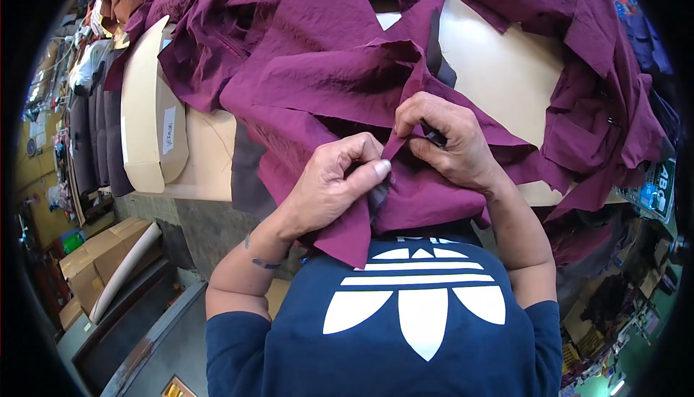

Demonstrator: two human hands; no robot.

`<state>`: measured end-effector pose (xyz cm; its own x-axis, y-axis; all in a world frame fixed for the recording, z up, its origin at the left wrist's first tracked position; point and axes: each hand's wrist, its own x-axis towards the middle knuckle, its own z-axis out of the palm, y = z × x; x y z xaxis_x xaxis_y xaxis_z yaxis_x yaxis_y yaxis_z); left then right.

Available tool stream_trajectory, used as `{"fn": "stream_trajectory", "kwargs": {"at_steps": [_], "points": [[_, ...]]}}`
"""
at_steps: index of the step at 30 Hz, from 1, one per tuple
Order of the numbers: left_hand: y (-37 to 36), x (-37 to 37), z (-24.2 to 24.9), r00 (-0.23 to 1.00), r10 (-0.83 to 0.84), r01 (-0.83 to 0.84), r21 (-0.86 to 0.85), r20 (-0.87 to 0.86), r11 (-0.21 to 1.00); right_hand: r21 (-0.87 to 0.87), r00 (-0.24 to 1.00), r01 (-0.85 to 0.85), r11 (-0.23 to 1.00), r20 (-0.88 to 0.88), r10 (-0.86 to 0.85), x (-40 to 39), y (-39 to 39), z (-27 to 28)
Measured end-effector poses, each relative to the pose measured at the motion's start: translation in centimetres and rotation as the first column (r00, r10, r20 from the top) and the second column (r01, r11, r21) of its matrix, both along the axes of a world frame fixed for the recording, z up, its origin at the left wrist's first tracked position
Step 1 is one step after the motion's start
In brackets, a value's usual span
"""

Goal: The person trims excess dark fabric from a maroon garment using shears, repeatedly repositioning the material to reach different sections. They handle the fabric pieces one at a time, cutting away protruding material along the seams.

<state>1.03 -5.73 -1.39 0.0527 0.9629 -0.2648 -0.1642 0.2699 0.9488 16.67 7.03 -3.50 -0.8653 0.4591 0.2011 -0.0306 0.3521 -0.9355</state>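
Purple fabric (pixel 311 79) lies in folds over the table (pixel 210 144) and hangs past its front edge. My left hand (pixel 340 177) pinches a fold of it near the middle, thumb pressed on the cloth. Just to the right and slightly higher, my right hand (pixel 444 137) grips the same fabric with curled fingers. A small dark object (pixel 434 135) shows within the right hand; I cannot make out what it is. Beneath the left thumb, a greyish patch of material (pixel 377 193) is partly visible.
Cardboard pattern pieces (pixel 155 108) lie at the table's left, one with a paper label. Pale board (pixel 499 65) shows between the fabric at the right. Dark garments (pixel 97 137) hang at the far left. Cardboard boxes (pixel 108 252) and a roll (pixel 126 270) stand at the lower left.
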Motion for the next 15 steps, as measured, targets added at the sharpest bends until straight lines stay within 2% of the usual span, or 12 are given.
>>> {"fn": "stream_trajectory", "kwargs": {"at_steps": [2,7,8,10,12,15], "points": [[-0.1,0.5,0.3,1.000,0.003,-0.003,-0.029,-0.021,1.000,0.021,0.999,0.008,1.000,-0.035,-0.007,0.0,0.1,-0.2],[0.0,0.5,1.1,0.987,-0.022,0.004,-0.112,-0.158,0.994,0.157,0.985,0.159,0.975,0.047,-0.168,1.6,-0.2,2.9],[0.0,0.5,1.0,0.991,-0.011,-0.002,-0.098,-0.132,0.995,0.184,0.979,0.174,0.967,0.070,-0.189,1.9,-0.5,3.7],[0.0,0.4,0.9,0.997,0.008,-0.014,-0.073,-0.080,0.997,0.114,0.973,0.101,0.988,0.197,-0.122,2.6,-1.7,5.5],[0.0,0.5,1.0,0.998,0.047,-0.049,-0.074,-0.031,0.996,0.093,0.976,0.091,0.992,0.190,-0.107,2.8,-2.9,5.1],[0.0,0.7,1.0,0.997,0.079,-0.077,-0.086,0.026,0.993,0.277,0.960,0.107,0.955,0.221,-0.172,3.4,-4.0,3.6]]}}
